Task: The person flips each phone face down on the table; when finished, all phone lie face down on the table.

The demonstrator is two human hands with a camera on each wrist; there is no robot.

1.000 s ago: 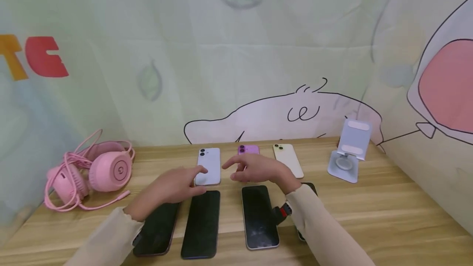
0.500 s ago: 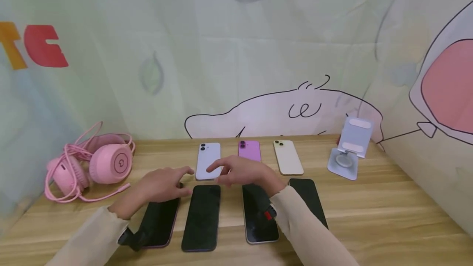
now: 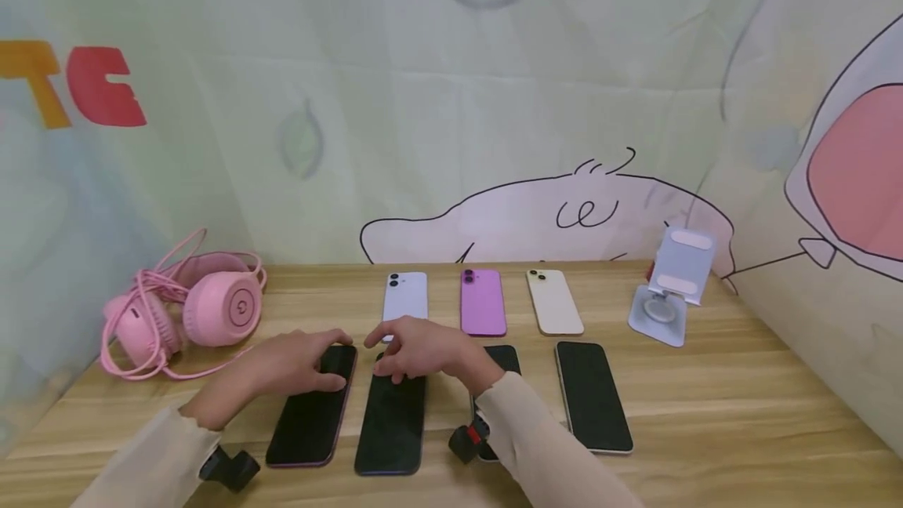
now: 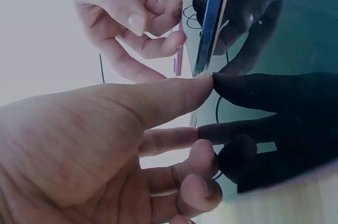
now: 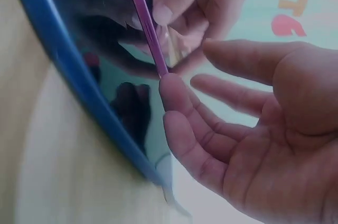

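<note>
The head view faces forward and down; wrist views sit close.

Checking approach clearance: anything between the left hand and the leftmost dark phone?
Nothing visible. The left hand is right at the far end of the leftmost dark phone; the right hand is off to the side, over the neighbouring dark phone.

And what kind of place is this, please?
Perhaps a staged indoor tabletop: phones lie in two rows on a wood-grain table, near pink headphones and a cartoon-printed backdrop.
</note>
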